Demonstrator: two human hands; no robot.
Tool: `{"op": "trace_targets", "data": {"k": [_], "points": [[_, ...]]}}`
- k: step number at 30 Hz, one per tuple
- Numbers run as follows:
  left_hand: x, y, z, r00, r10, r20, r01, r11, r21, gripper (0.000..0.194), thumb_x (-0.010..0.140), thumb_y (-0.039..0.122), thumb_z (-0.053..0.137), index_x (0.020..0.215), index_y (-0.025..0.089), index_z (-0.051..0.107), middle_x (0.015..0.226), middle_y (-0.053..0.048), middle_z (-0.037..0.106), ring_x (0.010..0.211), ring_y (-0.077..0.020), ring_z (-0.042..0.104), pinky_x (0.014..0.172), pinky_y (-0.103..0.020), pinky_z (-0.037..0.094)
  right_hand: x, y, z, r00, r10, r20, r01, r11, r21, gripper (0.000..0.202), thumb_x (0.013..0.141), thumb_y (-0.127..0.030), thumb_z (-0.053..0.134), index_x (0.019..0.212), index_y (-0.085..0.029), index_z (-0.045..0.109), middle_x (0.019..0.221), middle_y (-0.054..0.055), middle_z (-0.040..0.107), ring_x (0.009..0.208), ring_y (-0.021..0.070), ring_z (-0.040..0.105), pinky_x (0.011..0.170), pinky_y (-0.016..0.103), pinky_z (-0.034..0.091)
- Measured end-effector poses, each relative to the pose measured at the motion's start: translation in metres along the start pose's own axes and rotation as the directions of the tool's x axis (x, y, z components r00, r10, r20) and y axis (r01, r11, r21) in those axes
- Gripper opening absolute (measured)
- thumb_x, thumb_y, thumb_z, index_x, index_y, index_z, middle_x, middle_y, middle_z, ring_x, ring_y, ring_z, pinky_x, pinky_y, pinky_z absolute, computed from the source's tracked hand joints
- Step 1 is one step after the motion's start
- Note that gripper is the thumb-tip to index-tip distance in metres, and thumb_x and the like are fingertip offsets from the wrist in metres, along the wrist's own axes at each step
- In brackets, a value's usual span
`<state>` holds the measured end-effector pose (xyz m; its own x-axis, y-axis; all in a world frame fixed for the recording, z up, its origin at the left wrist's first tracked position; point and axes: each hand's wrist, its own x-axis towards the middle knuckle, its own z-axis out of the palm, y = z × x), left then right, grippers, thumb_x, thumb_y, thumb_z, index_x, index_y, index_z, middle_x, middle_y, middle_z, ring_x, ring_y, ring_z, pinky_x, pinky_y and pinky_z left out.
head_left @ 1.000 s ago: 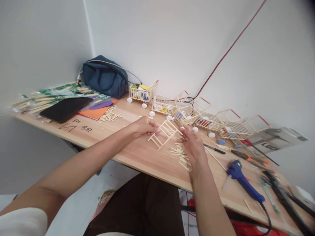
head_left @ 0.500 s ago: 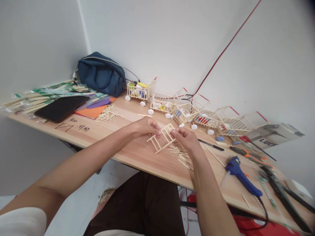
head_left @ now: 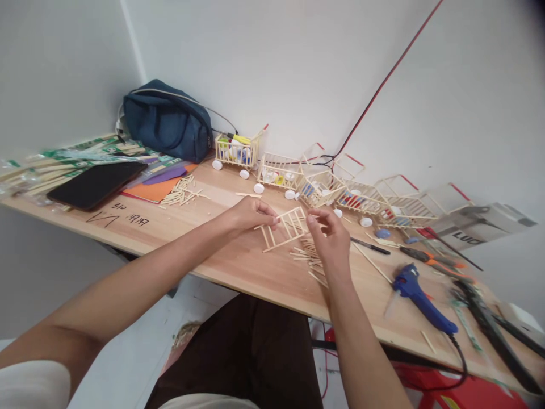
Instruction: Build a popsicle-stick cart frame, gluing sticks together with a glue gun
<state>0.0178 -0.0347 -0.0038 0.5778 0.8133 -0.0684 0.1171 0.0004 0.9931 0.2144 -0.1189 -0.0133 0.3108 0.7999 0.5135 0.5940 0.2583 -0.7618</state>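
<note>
My left hand [head_left: 254,214] pinches the left part of the upper rail of a small ladder-like frame of thin wooden sticks [head_left: 286,241]. The frame is tilted just above the table, with several rungs between its two rails. At its right end is my right hand [head_left: 330,230], thumb and forefinger brought together in a pinch. Whether those fingertips touch the frame or hold a tiny piece, I cannot make out. Beneath and beside the right hand lies a pile of short cut sticks [head_left: 314,261].
Several stick-built miniature carts [head_left: 279,170] line the wall. On the right are a blue glue gun [head_left: 426,301], orange-handled pliers [head_left: 438,261] and a black pen [head_left: 370,245]. At left lie a tablet [head_left: 96,184], more cut sticks [head_left: 183,192], wrapped sticks and a blue bag [head_left: 168,122].
My right hand has shifted slightly right and up, its fingertips now at the frame's end rather than over its corner. The left hand keeps its pinch; the frame has turned a little.
</note>
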Motion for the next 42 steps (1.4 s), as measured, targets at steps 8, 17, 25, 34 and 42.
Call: {"op": "trace_targets", "data": {"k": [8, 17, 25, 34, 42], "points": [[-0.003, 0.006, 0.006, 0.997, 0.051, -0.053, -0.044, 0.990, 0.133, 0.017, 0.070, 0.027, 0.069, 0.073, 0.011, 0.075, 0.065, -0.004, 0.071, 0.050, -0.0082, 0.050, 0.049, -0.020, 0.033, -0.014, -0.016, 0.019, 0.905, -0.422, 0.049, 0.408, 0.831, -0.377, 0.008, 0.088, -0.023, 0.061, 0.084, -0.022, 0.067, 0.124, 0.010, 0.061, 0.118, 0.0258, 0.053, 0.101, 0.048, 0.039], [0.000, 0.000, 0.007, 0.989, 0.134, -0.067, -0.118, 0.972, 0.206, 0.017, 0.071, 0.024, 0.063, 0.070, 0.011, 0.075, 0.066, -0.004, 0.072, 0.050, -0.0082, 0.050, 0.048, -0.019, 0.033, -0.016, -0.018, 0.028, 0.910, -0.403, 0.100, 0.387, 0.738, -0.553, 0.009, 0.086, -0.026, 0.065, 0.078, -0.022, 0.067, 0.131, 0.008, 0.061, 0.121, 0.0310, 0.049, 0.096, 0.049, 0.039], [-0.004, 0.005, 0.010, 0.986, 0.144, -0.084, -0.123, 0.969, 0.212, 0.014, 0.071, 0.016, 0.062, 0.067, 0.012, 0.075, 0.064, -0.004, 0.072, 0.056, -0.0097, 0.057, 0.052, -0.018, 0.037, -0.016, -0.019, 0.030, 0.915, -0.382, 0.129, 0.387, 0.746, -0.542, 0.010, 0.086, -0.022, 0.064, 0.076, -0.022, 0.065, 0.134, 0.007, 0.059, 0.124, 0.0306, 0.048, 0.098, 0.048, 0.038], [-0.003, 0.004, 0.012, 0.988, 0.135, -0.075, -0.118, 0.974, 0.194, 0.013, 0.071, 0.012, 0.061, 0.067, 0.012, 0.073, 0.064, -0.003, 0.072, 0.062, -0.0114, 0.062, 0.059, -0.018, 0.043, -0.015, -0.018, 0.031, 0.917, -0.362, 0.166, 0.391, 0.740, -0.548, 0.012, 0.087, -0.022, 0.061, 0.076, -0.021, 0.065, 0.135, 0.009, 0.058, 0.127, 0.0312, 0.047, 0.097, 0.048, 0.039], [0.001, 0.000, 0.011, 0.985, 0.151, -0.079, -0.133, 0.971, 0.197, 0.012, 0.071, 0.020, 0.064, 0.067, 0.011, 0.073, 0.064, -0.003, 0.071, 0.059, -0.0117, 0.060, 0.057, -0.019, 0.044, -0.013, -0.014, 0.030, 0.933, -0.328, 0.146, 0.355, 0.783, -0.510, 0.012, 0.085, -0.023, 0.063, 0.075, -0.022, 0.068, 0.132, 0.008, 0.062, 0.124, 0.0308, 0.048, 0.100, 0.051, 0.036]]}}
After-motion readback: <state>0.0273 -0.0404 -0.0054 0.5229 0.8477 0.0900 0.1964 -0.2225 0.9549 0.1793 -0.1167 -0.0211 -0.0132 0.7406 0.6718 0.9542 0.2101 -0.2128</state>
